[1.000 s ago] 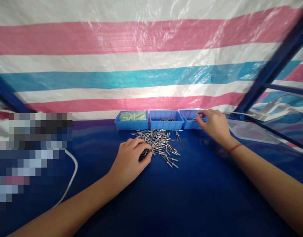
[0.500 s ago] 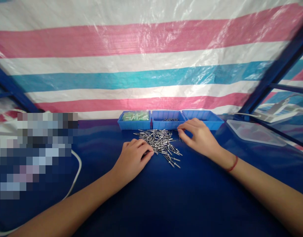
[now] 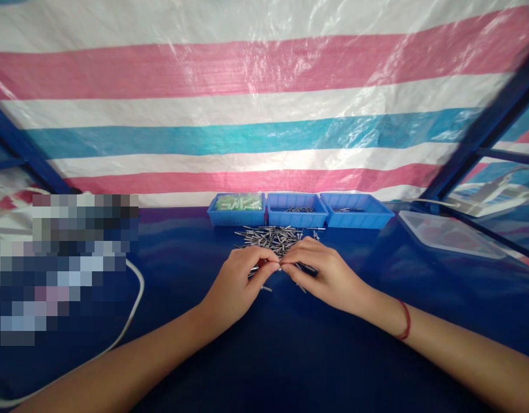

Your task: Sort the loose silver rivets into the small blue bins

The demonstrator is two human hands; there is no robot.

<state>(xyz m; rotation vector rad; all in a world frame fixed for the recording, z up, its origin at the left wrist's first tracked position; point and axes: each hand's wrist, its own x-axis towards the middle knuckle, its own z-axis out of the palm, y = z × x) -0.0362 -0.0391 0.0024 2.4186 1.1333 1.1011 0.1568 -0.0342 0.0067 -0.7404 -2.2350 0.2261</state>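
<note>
A loose pile of silvery blind rivets (image 3: 268, 235) lies on the blue table (image 3: 273, 355), partly covered by my hands. My left hand (image 3: 238, 278) is closed in a pinch at the near edge of the pile. Opposite it, my right hand (image 3: 329, 272) pinches as well, and the fingertips of both hands meet. A small bright bit shows between them, apparently a blind rivet, mostly hidden by the fingers. Several rivets stick out beneath and beside the hands.
Three blue bins stand in a row behind the pile: the left bin (image 3: 236, 218) with green-and-white pieces, the middle bin (image 3: 296, 219) and right bin (image 3: 359, 220) with some rivets. A clear plastic lid (image 3: 449, 234) lies right. A white cable (image 3: 137, 287) runs along the left.
My right hand has come from beside the bins, left and toward me, to meet my left hand. My left hand has shifted slightly right. Rivets now show in the right bin.
</note>
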